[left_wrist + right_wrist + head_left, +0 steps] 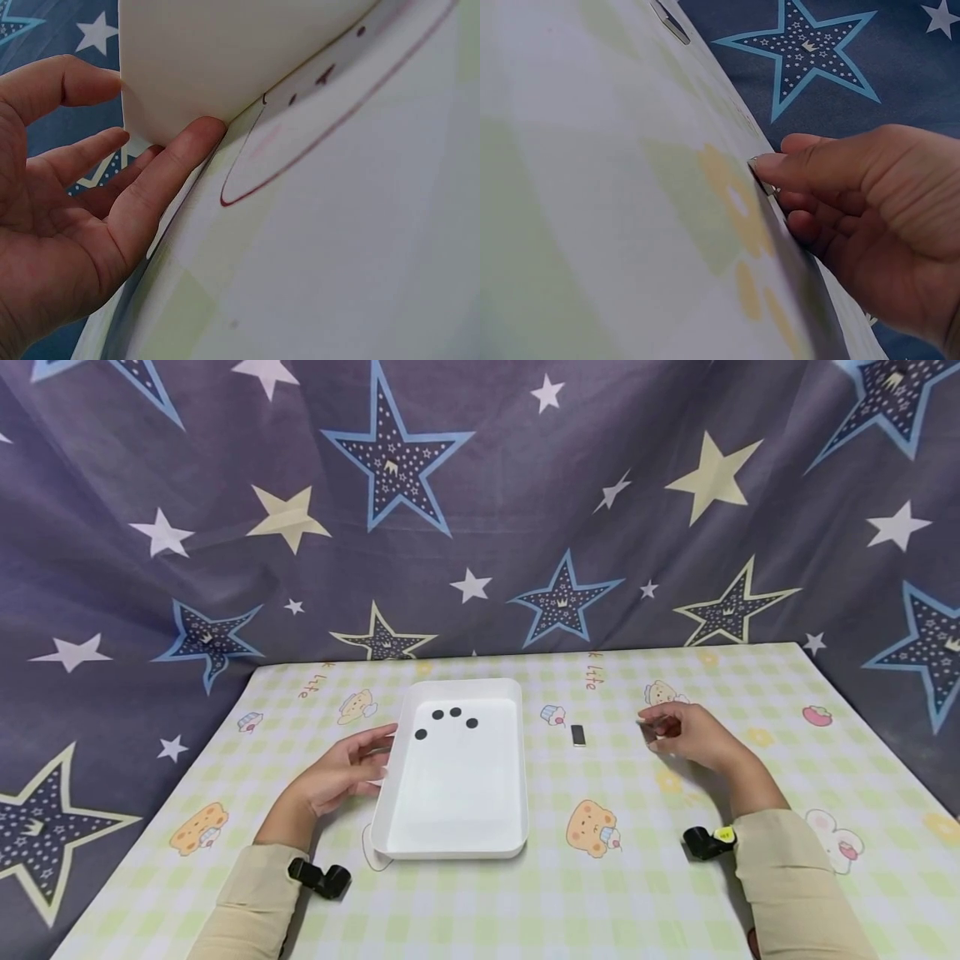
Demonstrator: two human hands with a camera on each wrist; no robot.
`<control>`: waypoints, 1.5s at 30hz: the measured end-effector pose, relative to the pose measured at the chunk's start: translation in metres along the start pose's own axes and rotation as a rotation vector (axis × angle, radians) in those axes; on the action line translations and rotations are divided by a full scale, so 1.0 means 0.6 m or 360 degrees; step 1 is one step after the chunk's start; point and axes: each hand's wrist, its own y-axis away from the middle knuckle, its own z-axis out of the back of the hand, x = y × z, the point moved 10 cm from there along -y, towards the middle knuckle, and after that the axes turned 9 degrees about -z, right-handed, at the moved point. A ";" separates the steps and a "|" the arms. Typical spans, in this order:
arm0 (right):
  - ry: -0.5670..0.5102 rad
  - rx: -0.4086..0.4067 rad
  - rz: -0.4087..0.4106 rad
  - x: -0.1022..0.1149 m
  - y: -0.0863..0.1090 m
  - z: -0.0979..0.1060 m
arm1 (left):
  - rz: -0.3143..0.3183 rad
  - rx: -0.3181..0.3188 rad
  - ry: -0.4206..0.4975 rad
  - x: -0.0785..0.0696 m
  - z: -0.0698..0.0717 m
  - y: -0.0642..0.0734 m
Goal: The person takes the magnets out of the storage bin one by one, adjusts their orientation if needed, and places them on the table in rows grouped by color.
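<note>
A white rectangular tray [450, 810] lies on the table, with several small black discs [455, 712] in its far part. At the tray's left side, my left hand [345, 772] touches the wall with relaxed fingers; the left wrist view shows its fingertips [206, 135] against the outer wall near the tablecloth. To the right of the tray, my right hand [693, 737] pinches a small dark flat piece [647, 732] between thumb and fingers, low over the table. Its shiny edge shows in the right wrist view. A similar dark rectangular piece [577, 736] lies between tray and right hand.
A checked green and white tablecloth [495, 910] with cartoon prints covers the table. Behind it hangs a dark curtain [480, 510] with stars. Each wrist carries a small black camera, the left one [320, 878] near the tray's front left corner.
</note>
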 end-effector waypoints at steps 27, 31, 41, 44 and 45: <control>-0.0491 -0.0194 0.0230 0.077 0.008 0.006 | 0.0004 -0.0006 -0.0001 0.002 0.001 -0.001; -0.0493 -0.0203 0.0260 0.092 0.011 0.001 | -0.0006 0.0005 0.0006 0.002 0.001 -0.001; -0.0428 -0.0320 0.0294 0.118 0.003 -0.017 | -0.0015 -0.0001 -0.0005 0.001 0.002 0.001; -0.0453 -0.0357 0.0307 0.128 0.006 -0.022 | -0.0013 -0.0001 -0.0010 0.001 0.002 0.001; -0.0463 -0.0370 0.0316 0.131 0.007 -0.023 | -0.0012 0.0001 -0.0011 0.000 0.001 0.000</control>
